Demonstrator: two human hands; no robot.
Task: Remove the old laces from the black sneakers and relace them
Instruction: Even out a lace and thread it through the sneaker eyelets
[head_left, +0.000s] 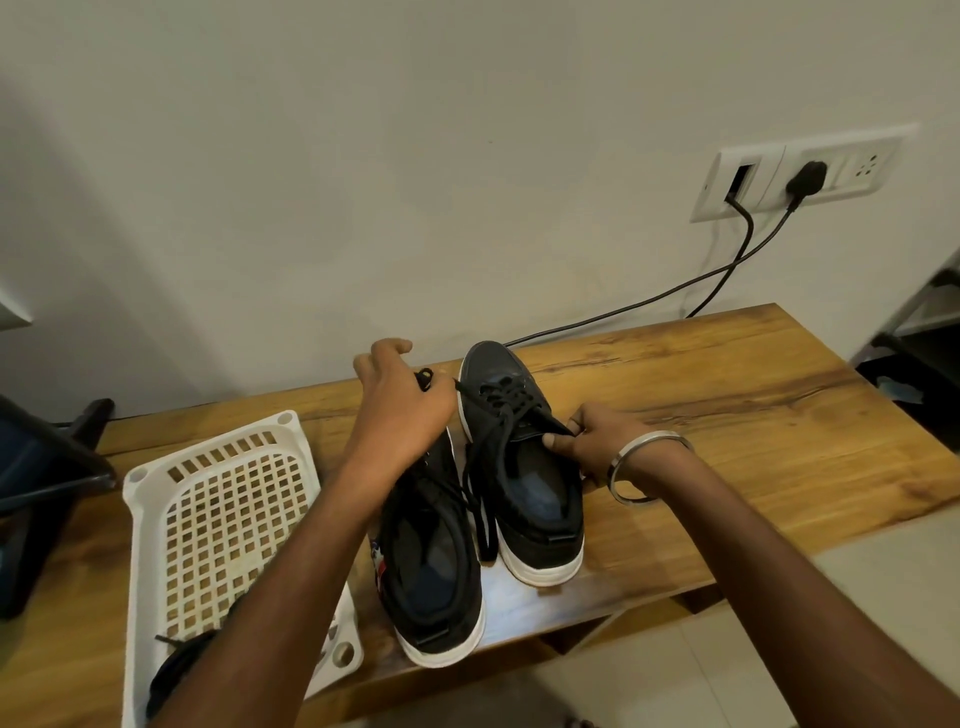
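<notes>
While two black sneakers with white soles stand side by side on the wooden desk (727, 395), toes toward the wall, both hands work at the right sneaker (524, 467). The left hand (402, 400) is raised over the toe of the left sneaker (436, 566), its fingers curled round a black lace (485, 452) whose tip pokes out by the thumb; the lace runs from that hand across to the eyelets of the right sneaker and hangs loosely down between the two shoes. The right hand (597, 434) pinches the outer edge of the right sneaker's opening near the upper eyelets, thumb and fingers closed on the collar. A metal bangle (649, 467) circles that wrist. Just left of the shoes lies a white plastic basket (218, 514) with a grid of holes; a bundle of black laces (176, 670) rests at its near end, partly hidden by the left forearm. On the wall behind, a black plug (805, 179) sits in a white socket panel (800, 171), its cable trailing down behind the desk.
</notes>
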